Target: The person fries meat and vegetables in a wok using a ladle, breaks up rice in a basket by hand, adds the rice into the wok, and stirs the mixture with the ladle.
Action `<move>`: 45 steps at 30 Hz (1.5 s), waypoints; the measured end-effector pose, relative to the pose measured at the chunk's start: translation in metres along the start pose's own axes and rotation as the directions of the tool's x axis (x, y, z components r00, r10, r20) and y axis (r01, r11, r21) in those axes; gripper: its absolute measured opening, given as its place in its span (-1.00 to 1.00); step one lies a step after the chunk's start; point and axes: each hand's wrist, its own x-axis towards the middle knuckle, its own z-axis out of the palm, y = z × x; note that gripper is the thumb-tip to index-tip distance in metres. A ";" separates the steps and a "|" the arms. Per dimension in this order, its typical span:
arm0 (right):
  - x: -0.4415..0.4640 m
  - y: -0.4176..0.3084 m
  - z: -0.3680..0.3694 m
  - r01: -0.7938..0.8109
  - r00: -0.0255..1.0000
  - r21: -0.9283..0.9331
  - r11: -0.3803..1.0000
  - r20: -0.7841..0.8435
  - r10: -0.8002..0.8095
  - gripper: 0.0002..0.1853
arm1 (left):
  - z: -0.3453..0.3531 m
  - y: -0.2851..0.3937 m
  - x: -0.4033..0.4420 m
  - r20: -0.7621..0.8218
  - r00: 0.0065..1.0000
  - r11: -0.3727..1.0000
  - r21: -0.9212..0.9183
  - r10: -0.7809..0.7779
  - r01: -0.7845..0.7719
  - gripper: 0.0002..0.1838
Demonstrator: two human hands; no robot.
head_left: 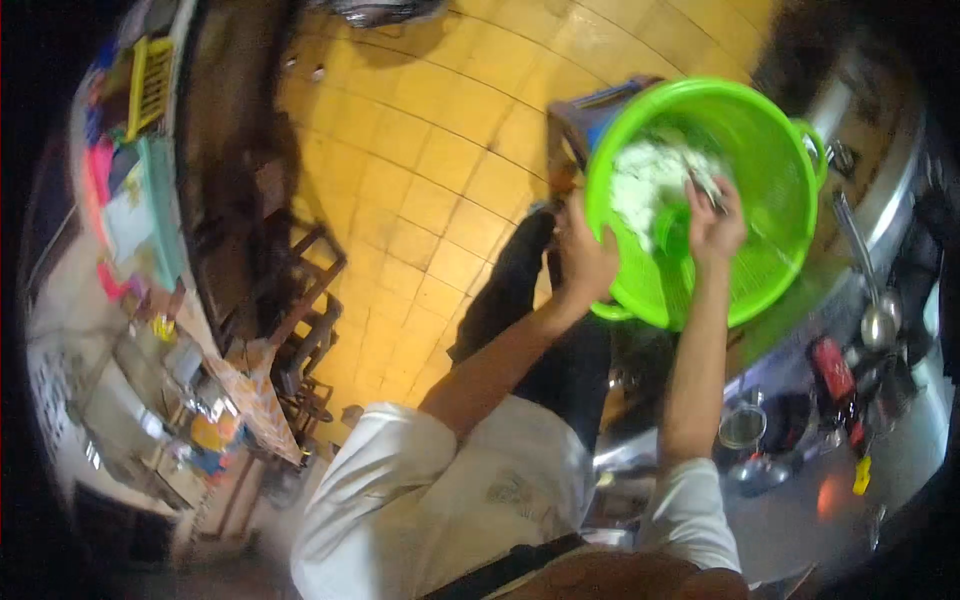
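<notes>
White cloth from the person's shirt (480,470) lies nearest, below a green basket (765,300) that stands tilted toward the view. Inside it, against the wall on the left, sits a heap of white stuff (645,185), too blurred to identify. At the basket's left rim, the left hand (587,258) is clasped around the edge, thumb inward. Within the basket, the right hand (718,222) reaches the heap with curled fingers; whether they pinch any of it, I cannot tell. Right of the basket lies a metal ladle (878,325). This looks like working through the heap by hand; continuing would call for a steady rim and loose, gentle fingers.
</notes>
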 end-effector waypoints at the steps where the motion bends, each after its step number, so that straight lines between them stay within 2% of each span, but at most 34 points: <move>1: 0.006 0.002 -0.013 0.011 1.000 0.030 0.999 -0.026 -0.010 -0.83 | -0.001 0.001 0.001 0.007 1.000 0.997 -0.079 0.022 -0.021 -0.45; 2: 0.010 0.006 -0.018 0.024 0.998 0.060 0.998 -0.055 -0.021 -0.83 | 0.002 -0.005 0.001 -0.067 0.988 0.990 0.031 0.142 -0.141 -0.44; 3: 0.004 0.009 -0.007 0.107 0.989 -0.170 0.980 -0.082 -0.122 -0.81 | -0.002 -0.001 0.001 -0.033 0.994 0.995 0.016 0.103 -0.102 -0.42; 4: -0.004 0.010 0.003 0.184 0.967 -0.395 0.900 -0.091 -0.237 -0.80 | -0.006 0.003 0.000 0.011 0.998 0.998 -0.001 0.059 -0.059 -0.39; 7: -0.015 0.008 0.017 0.230 0.948 -0.472 0.851 -0.090 -0.306 -0.72 | -0.006 0.005 0.000 0.019 1.000 0.999 -0.041 0.011 -0.010 -0.39; 10: -0.024 -0.002 0.061 0.301 0.925 -0.488 0.819 -0.057 -0.375 -0.66 | -0.007 0.005 0.000 -0.019 0.999 0.999 -0.018 0.047 -0.047 -0.41; 11: -0.026 -0.003 0.086 0.306 0.943 -0.450 0.839 0.020 -0.333 -0.61 | -0.001 -0.002 0.001 -0.047 0.997 0.998 -0.019 0.062 -0.063 -0.42; 13: -0.046 -0.005 0.166 0.168 0.948 -0.173 0.970 0.297 -0.112 -0.58 | -0.004 -0.001 0.001 -0.026 0.999 0.999 -0.023 0.042 -0.042 -0.42; 14: -0.050 -0.003 0.198 0.062 0.943 -0.132 0.989 0.334 -0.015 -0.54 | -0.006 0.000 0.000 0.006 1.000 1.000 -0.023 0.014 -0.014 -0.42; 15: -0.065 -0.004 0.234 0.065 0.957 -0.203 0.977 0.290 -0.004 -0.52 | -0.001 -0.009 0.001 -0.032 0.998 0.998 -0.015 0.055 -0.056 -0.43; 16: -0.063 -0.003 0.245 0.067 0.956 -0.195 0.979 0.292 -0.007 -0.52 | -0.002 -0.008 0.001 -0.033 0.998 0.998 -0.010 0.062 -0.063 -0.43; 18: -0.060 -0.004 0.258 0.367 0.876 -0.398 0.841 0.451 -0.169 -0.52 | -0.005 -0.002 0.004 -0.024 0.994 0.991 0.085 0.106 -0.103 -0.38; 20: -0.075 -0.014 0.241 0.387 0.871 -0.354 0.852 0.443 -0.212 -0.59 | -0.010 0.006 0.006 -0.003 0.997 0.997 0.010 0.076 -0.076 -0.38; 22: -0.065 -0.012 0.182 0.480 0.875 -0.586 0.653 0.378 -0.303 -0.66 | -0.014 0.012 0.004 0.072 0.997 0.993 -0.119 0.013 -0.004 -0.36; 24: -0.050 -0.009 0.119 0.380 0.925 -0.665 0.643 0.274 -0.264 -0.70 | -0.011 0.015 0.002 0.063 0.994 0.995 -0.019 -0.094 0.095 -0.35; 25: -0.034 -0.010 0.085 0.369 0.929 -0.681 0.632 0.245 -0.279 -0.70 | -0.009 0.009 0.004 0.017 1.000 1.000 -0.015 -0.013 0.014 -0.35; 26: -0.019 -0.011 0.047 0.507 0.838 -0.833 0.222 0.415 -0.355 -0.63 | -0.005 0.002 0.002 -0.016 0.998 0.998 -0.011 0.060 -0.060 -0.35; 27: -0.010 -0.012 0.009 0.528 0.751 -0.816 -0.236 0.578 -0.319 -0.55 | -0.006 0.004 0.001 0.015 1.000 0.999 -0.027 0.021 -0.021 -0.42; 28: 0.003 -0.009 -0.020 0.418 0.812 -0.830 -0.370 0.524 -0.258 -0.37 | -0.006 0.007 0.002 0.047 0.999 0.999 -0.039 -0.011 0.013 -0.49; 29: 0.006 -0.011 -0.034 0.287 0.907 -0.844 -0.453 0.392 -0.156 -0.27 | -0.003 0.004 0.001 0.045 0.999 0.998 -0.059 0.000 0.003 -0.51; 30: 0.023 -0.004 -0.064 0.212 0.956 -0.793 -0.571 0.288 -0.045 -0.19 | -0.001 0.001 0.003 0.031 0.999 0.997 -0.076 0.015 -0.012 -0.52; 31: 0.031 -0.002 -0.080 0.236 0.962 -0.731 -0.641 0.270 0.046 -0.19 | 0.000 0.001 0.003 0.067 0.998 0.997 -0.075 0.018 -0.013 -0.52; 32: 0.034 -0.002 -0.087 0.212 0.968 -0.741 -0.637 0.249 0.033 -0.19 | -0.002 0.003 0.004 0.040 0.998 0.994 -0.096 0.057 -0.053 -0.52; 34: 0.032 0.006 -0.083 0.210 0.963 -0.896 -0.391 0.258 -0.073 -0.30 | -0.001 0.006 0.002 0.014 0.995 0.990 -0.100 0.097 -0.095 -0.52; 35: 0.028 0.002 -0.075 0.149 0.970 -0.883 -0.446 0.219 -0.110 -0.47 | -0.001 0.007 0.002 0.014 0.997 0.992 -0.100 0.081 -0.079 -0.52; 36: 0.021 0.001 -0.065 0.148 0.970 -0.889 -0.434 0.216 -0.112 -0.47 | -0.001 0.008 0.003 0.010 0.998 0.993 -0.099 0.067 -0.066 -0.52; 38: 0.005 0.000 -0.048 0.126 0.924 -0.845 -0.520 0.290 -0.248 -0.59 | -0.001 0.003 0.003 0.025 0.995 0.991 -0.088 0.099 -0.097 -0.51; 39: -0.005 -0.005 -0.033 0.131 0.924 -0.780 -0.613 0.321 -0.211 -0.67 | -0.004 0.012 0.002 0.033 0.996 0.993 -0.085 0.083 -0.080 -0.51; 40: -0.005 -0.001 -0.038 0.124 0.925 -0.785 -0.607 0.313 -0.216 -0.67 | -0.005 0.017 0.002 0.041 0.997 0.994 -0.086 0.067 -0.063 -0.51; 42: -0.007 0.005 -0.046 0.221 0.937 -0.713 -0.666 0.345 -0.059 -0.74 | -0.001 0.011 0.004 0.018 0.997 0.992 -0.104 0.079 -0.076 -0.49; 44: -0.012 0.004 -0.048 0.200 0.938 -0.705 -0.680 0.338 -0.076 -0.79 | 0.001 0.008 0.003 -0.003 0.996 0.988 -0.127 0.086 -0.086 -0.48; 45: -0.017 -0.007 -0.036 0.164 0.982 -0.755 -0.635 0.188 0.031 -0.76 | -0.001 0.012 0.003 0.014 0.999 0.989 -0.145 0.040 -0.037 -0.47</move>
